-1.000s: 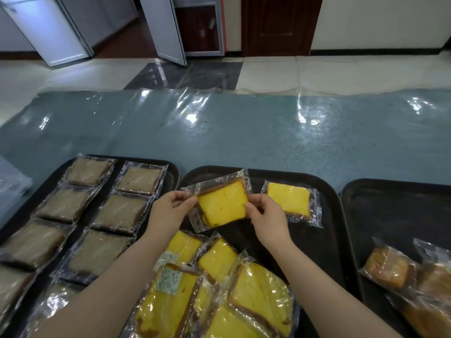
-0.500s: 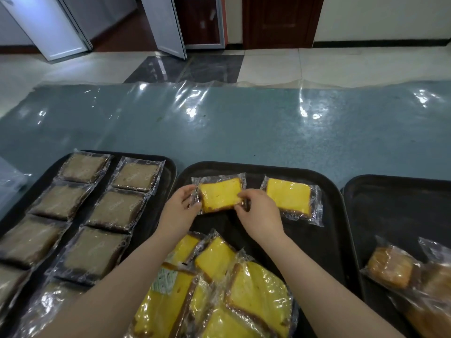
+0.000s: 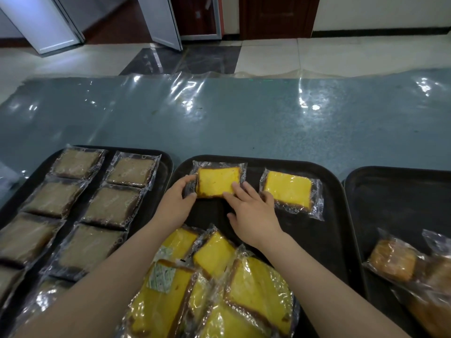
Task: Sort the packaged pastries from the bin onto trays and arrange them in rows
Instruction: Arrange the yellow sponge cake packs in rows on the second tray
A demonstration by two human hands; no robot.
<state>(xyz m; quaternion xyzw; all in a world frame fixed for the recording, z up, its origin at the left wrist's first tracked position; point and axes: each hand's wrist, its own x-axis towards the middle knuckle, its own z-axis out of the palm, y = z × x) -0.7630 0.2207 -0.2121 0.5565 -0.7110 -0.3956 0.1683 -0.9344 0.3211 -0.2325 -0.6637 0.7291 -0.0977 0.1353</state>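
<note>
A wrapped yellow cake slice (image 3: 217, 180) lies flat at the far left of the middle black tray (image 3: 307, 240). My left hand (image 3: 177, 201) pinches the wrapper's left flap between thumb and fingers. My right hand (image 3: 252, 212) rests straight fingers on the slice's near right corner. A second wrapped yellow slice (image 3: 288, 189) lies just to the right of it in the same far row. A loose pile of wrapped yellow slices (image 3: 219, 289) fills the near end of this tray, under my forearms.
The left black tray (image 3: 168, 164) holds several wrapped brown slices (image 3: 109, 203) in two columns. The right black tray (image 3: 402, 203) has a few wrapped golden-brown pastries (image 3: 394, 262) at its near end. Beyond the trays lies the film-covered blue-grey table (image 3: 219, 118).
The yellow slice, held tilted above the tray a second ago, has been lowered flat into the far left spot. My right fingers have moved from its edge onto its top.
</note>
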